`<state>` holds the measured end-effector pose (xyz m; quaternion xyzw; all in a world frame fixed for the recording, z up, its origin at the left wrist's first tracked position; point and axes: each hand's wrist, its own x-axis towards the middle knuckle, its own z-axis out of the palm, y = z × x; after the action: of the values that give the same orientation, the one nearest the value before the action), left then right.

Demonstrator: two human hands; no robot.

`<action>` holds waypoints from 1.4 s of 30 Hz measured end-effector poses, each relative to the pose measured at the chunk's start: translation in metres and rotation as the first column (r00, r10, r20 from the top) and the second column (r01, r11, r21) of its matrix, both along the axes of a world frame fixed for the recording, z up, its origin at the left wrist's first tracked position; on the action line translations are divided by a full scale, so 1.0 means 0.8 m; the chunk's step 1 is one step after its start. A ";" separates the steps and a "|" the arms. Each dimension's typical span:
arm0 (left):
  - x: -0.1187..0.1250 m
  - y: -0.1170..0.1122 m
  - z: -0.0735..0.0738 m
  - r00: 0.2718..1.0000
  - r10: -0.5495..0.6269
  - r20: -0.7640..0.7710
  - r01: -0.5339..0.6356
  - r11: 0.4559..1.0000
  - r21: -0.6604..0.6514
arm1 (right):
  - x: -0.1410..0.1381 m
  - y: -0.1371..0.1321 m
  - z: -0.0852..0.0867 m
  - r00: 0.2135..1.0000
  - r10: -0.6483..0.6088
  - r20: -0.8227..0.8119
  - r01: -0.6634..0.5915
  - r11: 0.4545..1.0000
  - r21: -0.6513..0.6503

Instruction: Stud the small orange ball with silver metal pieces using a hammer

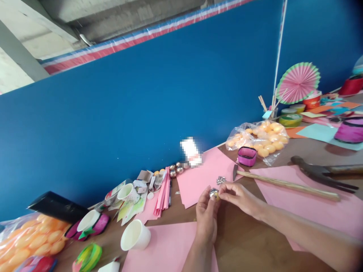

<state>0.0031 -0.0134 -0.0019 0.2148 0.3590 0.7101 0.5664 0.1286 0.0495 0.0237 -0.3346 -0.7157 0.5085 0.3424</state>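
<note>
My left hand [206, 217] and my right hand [236, 196] meet over the wooden table [244, 241], fingers pinched together round a small ball [213, 193] that is partly silver and partly orange. Both hands grip it between thumb and fingertips. Just beyond the hands lies a small pile of shiny silver bits [221, 180] on a pink paper sheet [202, 175]. A hammer [286, 184] with a long wooden handle lies to the right of my right hand.
A bag of orange balls [259, 139] and a small pink box [247, 156] sit behind the hammer. White paper cups [135, 235], pink paper strips [163, 194], several silver balls [176, 170] and another orange-ball bag [31, 238] lie left. A blue wall [159, 98] backs the table; dark pliers [320, 174] lie right.
</note>
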 end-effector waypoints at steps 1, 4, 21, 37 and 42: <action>0.000 0.000 -0.001 1.000 0.001 -0.003 -0.001 1.000 0.003 | 0.000 0.000 -0.001 1.000 0.004 -0.001 -0.004 1.000 0.002; 0.000 0.000 -0.002 1.000 -0.003 -0.022 0.003 1.000 0.007 | 0.000 0.000 -0.003 1.000 0.000 -0.026 0.000 1.000 -0.013; 0.002 -0.002 0.003 0.995 -0.014 -0.100 0.016 1.000 0.018 | 0.000 -0.002 -0.008 0.998 0.032 -0.060 -0.038 0.995 -0.094; 0.003 -0.001 0.004 0.992 -0.003 -0.126 0.004 1.000 0.009 | 0.001 -0.001 -0.003 0.999 0.037 -0.032 -0.040 0.994 -0.098; 0.002 -0.002 0.004 0.987 -0.003 -0.158 0.006 1.000 0.021 | 0.002 -0.001 -0.005 0.998 0.056 -0.033 -0.059 0.991 -0.120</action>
<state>0.0050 -0.0148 0.0009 0.2775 0.3945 0.6934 0.5353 0.1300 0.0489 0.0195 -0.3265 -0.6880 0.5652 0.3173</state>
